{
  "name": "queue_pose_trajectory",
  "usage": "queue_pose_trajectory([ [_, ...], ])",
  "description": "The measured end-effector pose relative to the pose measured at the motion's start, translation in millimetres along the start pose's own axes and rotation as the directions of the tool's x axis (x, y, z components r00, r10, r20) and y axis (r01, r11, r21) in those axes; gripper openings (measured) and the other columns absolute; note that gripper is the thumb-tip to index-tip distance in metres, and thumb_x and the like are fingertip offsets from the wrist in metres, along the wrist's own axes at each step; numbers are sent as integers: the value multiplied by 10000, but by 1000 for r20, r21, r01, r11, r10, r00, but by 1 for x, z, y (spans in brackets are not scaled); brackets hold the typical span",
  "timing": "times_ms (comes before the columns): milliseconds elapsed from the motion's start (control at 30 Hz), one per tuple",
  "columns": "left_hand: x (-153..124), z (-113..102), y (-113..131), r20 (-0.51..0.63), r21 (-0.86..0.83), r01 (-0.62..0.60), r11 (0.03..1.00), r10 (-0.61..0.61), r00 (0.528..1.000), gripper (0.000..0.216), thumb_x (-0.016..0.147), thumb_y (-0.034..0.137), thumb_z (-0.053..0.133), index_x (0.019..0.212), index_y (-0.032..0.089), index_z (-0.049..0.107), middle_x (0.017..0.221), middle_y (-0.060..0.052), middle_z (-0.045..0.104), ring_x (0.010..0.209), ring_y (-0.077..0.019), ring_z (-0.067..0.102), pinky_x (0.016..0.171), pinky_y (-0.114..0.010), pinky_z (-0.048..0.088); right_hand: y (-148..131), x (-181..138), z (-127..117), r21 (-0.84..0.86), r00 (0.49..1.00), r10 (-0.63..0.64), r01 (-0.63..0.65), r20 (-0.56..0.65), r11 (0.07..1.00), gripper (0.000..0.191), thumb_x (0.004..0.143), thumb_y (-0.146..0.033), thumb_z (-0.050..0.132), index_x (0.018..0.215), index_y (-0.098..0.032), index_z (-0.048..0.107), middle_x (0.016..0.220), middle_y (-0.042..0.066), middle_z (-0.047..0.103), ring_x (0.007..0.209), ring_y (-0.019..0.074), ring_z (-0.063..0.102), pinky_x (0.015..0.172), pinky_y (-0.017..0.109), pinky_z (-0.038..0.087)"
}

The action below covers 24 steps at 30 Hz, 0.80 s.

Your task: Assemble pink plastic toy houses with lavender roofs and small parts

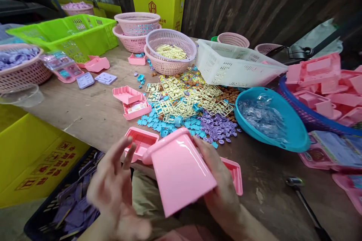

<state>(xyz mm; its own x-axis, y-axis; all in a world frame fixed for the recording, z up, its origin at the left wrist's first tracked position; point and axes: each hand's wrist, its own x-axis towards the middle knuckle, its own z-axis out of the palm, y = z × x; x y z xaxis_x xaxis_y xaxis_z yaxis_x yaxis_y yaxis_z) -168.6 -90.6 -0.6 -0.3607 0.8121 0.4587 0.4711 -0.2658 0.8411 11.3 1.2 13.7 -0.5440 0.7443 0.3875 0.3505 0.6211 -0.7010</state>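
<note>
- I have the right hand [216, 173] grasping a glossy pink plastic box [182, 173] by its right side, held at a slant above the lap.
- My left hand [111, 192], blurred, is just left of the box, fingers spread and released.
- Beyond them I see a shallow pink plastic tray [143, 143], small flat blue plastic pieces [151, 119] and small oval purple plastic pieces [216, 127] on the brown wooden table [268, 173].

Your left grip [111, 184] blurs; glare streaks your pink box [182, 177]; the wall [263, 3] behind is dim, edges stretched.
</note>
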Motion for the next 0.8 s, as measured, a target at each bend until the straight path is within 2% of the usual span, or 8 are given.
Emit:
queue_pose_trajectory([
  [100,13,-3,4,220,-240,223,945,-171,960,546,862,573,367,1332,295,380,1359,-100,462,1201,-310,484,911,-476,487,4,-15,17,-14,991,-126,125,-47,992,616,890,-153,353,1443,-328,143,1432,34,331,1313,228,327,1065,425,329],
  [167,17,-8,3,438,-296,372,880,-221,871,696,744,650,516,1298,236,442,1321,-134,497,1163,-343,509,909,-456,485,12,-19,23,-55,977,-211,210,-14,976,660,887,-143,373,1451,-324,83,1464,40,285,1332,231,299,1063,429,331],
  [267,16,-10,3,512,-211,443,871,-287,810,710,653,509,708,1260,210,496,1311,-139,503,1142,-336,521,912,-413,479,28,-20,23,-159,967,-233,247,102,956,701,873,-108,358,1459,-289,19,1432,79,364,1303,237,356,1030,441,363],
  [367,11,3,4,474,-170,294,941,-183,861,539,702,362,696,1193,202,545,1214,-123,578,1083,-279,566,883,-376,494,40,-21,13,-289,954,-204,263,218,920,730,857,-97,345,1459,-241,-41,1407,127,401,1261,254,417,1008,483,356],
  [467,3,21,-3,398,-51,-62,997,77,914,518,718,236,671,1209,207,511,1204,-118,579,1125,-257,529,947,-426,450,51,-27,-5,-353,936,-122,243,332,903,775,844,-157,424,1459,-225,-44,1423,143,375,1271,260,404,979,487,383],
  [600,-8,34,-26,501,92,-429,899,330,800,530,767,67,535,1276,187,448,1280,-141,525,1238,-263,412,980,-467,421,70,-40,-37,-452,887,37,198,461,870,689,809,-163,488,1434,-275,219,1414,100,401,1280,275,392,991,532,361],
  [700,-13,32,-37,588,17,-438,899,345,731,512,795,79,512,1290,175,425,1254,-146,542,1256,-250,400,992,-442,420,77,-45,-54,-472,912,117,91,393,877,529,828,-159,447,1346,-261,417,1295,99,541,1184,275,501,967,514,403],
  [800,-11,30,-33,566,-57,-248,967,235,790,500,811,228,549,1288,181,407,1285,-152,502,1266,-265,389,1026,-460,374,65,-42,-51,-353,945,219,-125,241,927,476,875,-240,419,1351,-241,406,1278,103,551,1167,261,515,960,480,429],
])
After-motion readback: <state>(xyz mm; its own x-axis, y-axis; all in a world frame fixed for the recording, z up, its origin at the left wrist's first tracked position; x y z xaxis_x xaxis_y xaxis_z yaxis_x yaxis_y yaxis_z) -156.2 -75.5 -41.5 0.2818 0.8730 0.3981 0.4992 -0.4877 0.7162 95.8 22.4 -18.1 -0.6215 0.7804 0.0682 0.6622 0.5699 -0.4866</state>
